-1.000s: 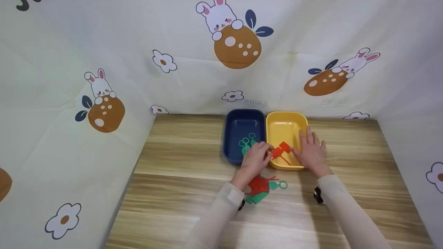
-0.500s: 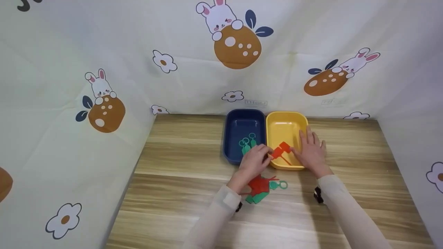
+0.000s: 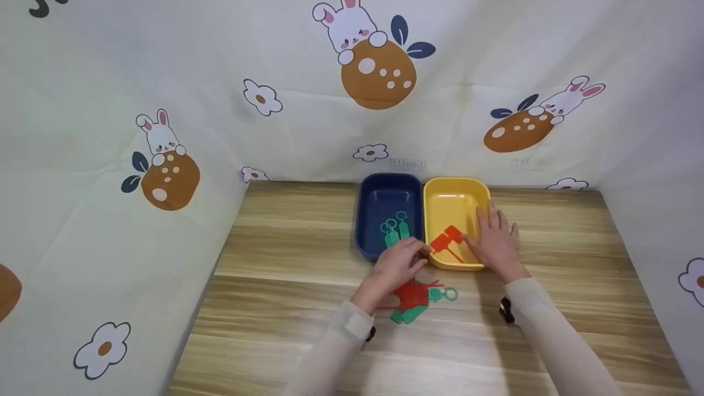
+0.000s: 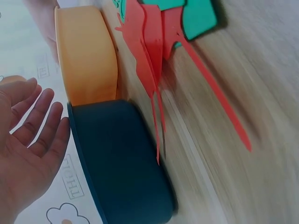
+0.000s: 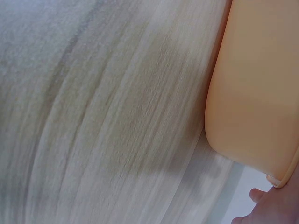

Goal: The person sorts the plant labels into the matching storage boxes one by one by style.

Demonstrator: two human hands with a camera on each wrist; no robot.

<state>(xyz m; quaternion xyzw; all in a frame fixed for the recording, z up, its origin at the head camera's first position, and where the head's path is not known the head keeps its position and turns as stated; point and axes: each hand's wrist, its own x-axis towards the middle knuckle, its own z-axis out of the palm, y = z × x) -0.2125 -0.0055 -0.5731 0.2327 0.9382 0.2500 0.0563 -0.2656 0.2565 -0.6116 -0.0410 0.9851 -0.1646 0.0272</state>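
My left hand (image 3: 397, 265) hovers over the near edges of the two bins, with its fingers loosely bent and nothing in them; its palm shows bare in the left wrist view. Two red plastic tags with thin tails (image 3: 441, 242) lie at the near end of the yellow bin (image 3: 448, 206), close to those fingertips. On the yellow bin's right rim rests my right hand (image 3: 498, 242), fingers extended, thumb toward the red tags. The blue bin (image 3: 385, 190) contains several green tags with ring ends (image 3: 403, 225), partly hidden by my left hand.
In front of the bins lies a loose pile of red tags (image 3: 412, 297) and green tags (image 3: 415, 314), partly behind my left forearm. Both bins stand side by side on the wood-grain table (image 3: 286, 236), close to the printed curtain (image 3: 308, 132) at the back.
My left hand has drawn back from the red tags in the yellow bin, toward the near left, baring more of the green tags. The right hand stays on the rim.
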